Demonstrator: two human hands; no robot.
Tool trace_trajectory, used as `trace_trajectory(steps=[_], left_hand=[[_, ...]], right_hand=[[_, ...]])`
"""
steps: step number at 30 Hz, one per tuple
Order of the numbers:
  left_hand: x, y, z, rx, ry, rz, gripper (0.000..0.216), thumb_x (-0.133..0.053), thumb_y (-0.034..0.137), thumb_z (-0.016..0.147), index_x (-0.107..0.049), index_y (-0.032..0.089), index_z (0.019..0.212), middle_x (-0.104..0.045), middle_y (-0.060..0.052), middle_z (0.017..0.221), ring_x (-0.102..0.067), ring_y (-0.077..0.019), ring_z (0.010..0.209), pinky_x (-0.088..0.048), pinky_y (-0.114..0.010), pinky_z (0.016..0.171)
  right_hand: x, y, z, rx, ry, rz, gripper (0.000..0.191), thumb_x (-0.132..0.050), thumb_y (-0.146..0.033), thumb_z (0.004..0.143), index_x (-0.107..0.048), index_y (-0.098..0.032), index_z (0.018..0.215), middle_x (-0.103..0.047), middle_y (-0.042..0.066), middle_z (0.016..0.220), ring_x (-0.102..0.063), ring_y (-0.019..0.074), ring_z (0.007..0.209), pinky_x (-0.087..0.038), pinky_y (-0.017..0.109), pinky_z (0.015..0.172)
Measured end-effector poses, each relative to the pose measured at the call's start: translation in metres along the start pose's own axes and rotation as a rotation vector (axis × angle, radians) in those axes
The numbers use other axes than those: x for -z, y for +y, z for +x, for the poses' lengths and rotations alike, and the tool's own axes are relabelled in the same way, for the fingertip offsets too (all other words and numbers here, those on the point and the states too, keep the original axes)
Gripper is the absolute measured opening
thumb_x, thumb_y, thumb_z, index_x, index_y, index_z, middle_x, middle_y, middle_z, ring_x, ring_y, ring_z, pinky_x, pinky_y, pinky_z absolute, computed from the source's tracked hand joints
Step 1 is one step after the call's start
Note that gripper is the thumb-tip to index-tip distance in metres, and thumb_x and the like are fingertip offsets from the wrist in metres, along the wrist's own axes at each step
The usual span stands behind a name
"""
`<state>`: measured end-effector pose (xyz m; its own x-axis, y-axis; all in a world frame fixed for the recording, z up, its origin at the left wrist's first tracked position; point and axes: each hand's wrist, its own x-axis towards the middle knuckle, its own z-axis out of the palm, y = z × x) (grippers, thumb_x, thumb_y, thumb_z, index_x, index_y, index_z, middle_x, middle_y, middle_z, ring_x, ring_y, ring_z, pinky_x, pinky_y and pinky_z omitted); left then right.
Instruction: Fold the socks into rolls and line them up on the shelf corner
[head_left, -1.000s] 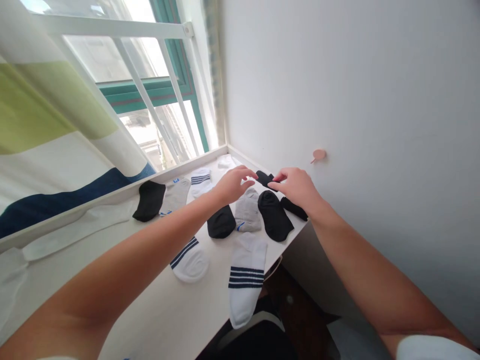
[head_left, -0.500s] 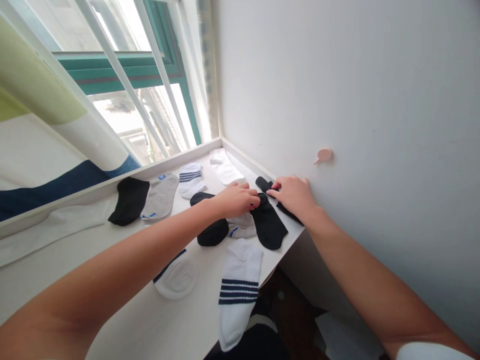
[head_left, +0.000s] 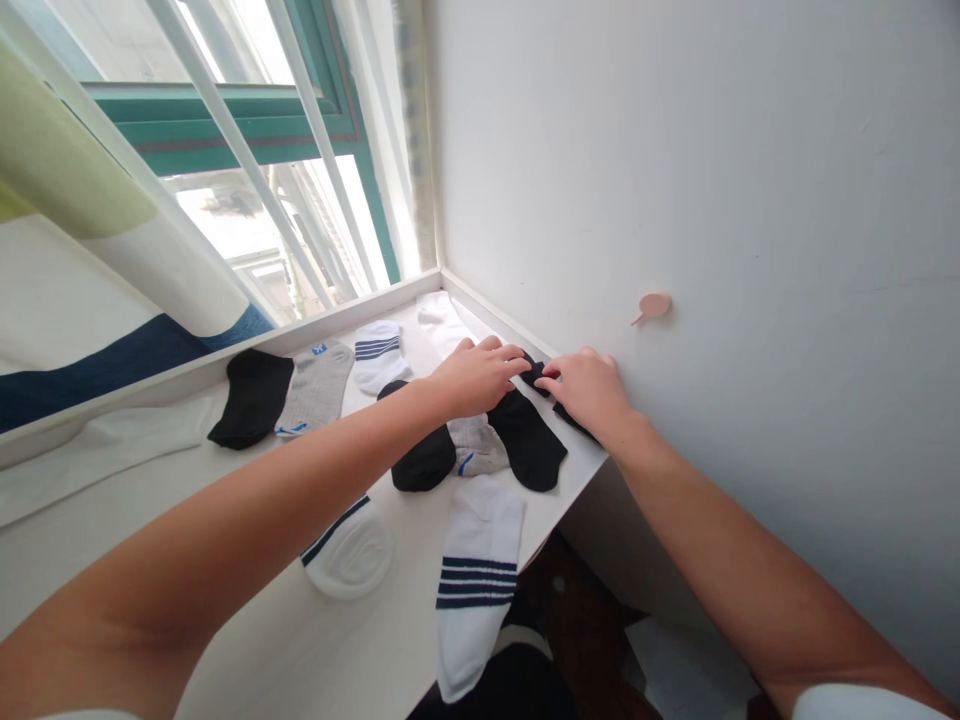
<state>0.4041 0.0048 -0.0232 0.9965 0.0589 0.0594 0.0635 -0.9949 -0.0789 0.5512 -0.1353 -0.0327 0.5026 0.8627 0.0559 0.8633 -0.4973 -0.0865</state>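
The fingertips [head_left: 541, 379] of both hands are meeting over a small black sock [head_left: 534, 372] lying by the wall [head_left: 675, 180], and they are pinching or pressing it flat. How much of it each hand actually has hold of I cannot tell, since the knuckles are covering it. The left hand [head_left: 474, 376] is curling down with fingers bent and close together, and the right hand [head_left: 589, 391] is mirroring it, thumb and forefinger nearly closed, its outer edge lying just beside the wall.

Judging by this, the step in hand is smoothing or folding this black sock against a second black piece [head_left: 574, 421] showing under the right wrist. The next move is calling for a firm pinch on both layers, kept aligned.

Out from the wall, a larger black sock [head_left: 529, 441] is lying just under the left hand, then a grey sock [head_left: 477, 452] and another black sock [head_left: 420, 462]. A white striped sock [head_left: 472, 585] is hanging over the table [head_left: 315, 640] edge, further from the wall.
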Motion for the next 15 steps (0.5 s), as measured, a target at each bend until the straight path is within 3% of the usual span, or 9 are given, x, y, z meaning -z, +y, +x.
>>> trace_trajectory(steps=[4,15], left_hand=[[-0.007,-0.004,0.012,0.015,-0.061,-0.073,0.044,-0.053,0.028,0.101,-0.053,0.029,0.146,-0.052,-0.004,0.159,-0.05,-0.029,0.134,-0.048,-0.042,0.094],[0.0,-0.006,0.012,0.007,-0.023,-0.129,0.037,-0.054,0.027,0.1,-0.06,0.027,0.137,-0.059,-0.006,0.15,-0.054,-0.029,0.128,-0.047,-0.044,0.099]], right_hand=[[0.0,0.002,-0.002,0.026,-0.002,-0.038,0.023,-0.06,-0.036,0.1,-0.081,-0.025,0.101,-0.08,0.007,0.101,-0.063,0.0274,0.107,-0.036,0.04,0.087],[0.007,0.007,-0.011,0.05,0.08,-0.012,0.026,-0.06,-0.037,0.1,-0.078,-0.023,0.112,-0.079,0.009,0.111,-0.064,0.0289,0.109,-0.036,0.041,0.089]])
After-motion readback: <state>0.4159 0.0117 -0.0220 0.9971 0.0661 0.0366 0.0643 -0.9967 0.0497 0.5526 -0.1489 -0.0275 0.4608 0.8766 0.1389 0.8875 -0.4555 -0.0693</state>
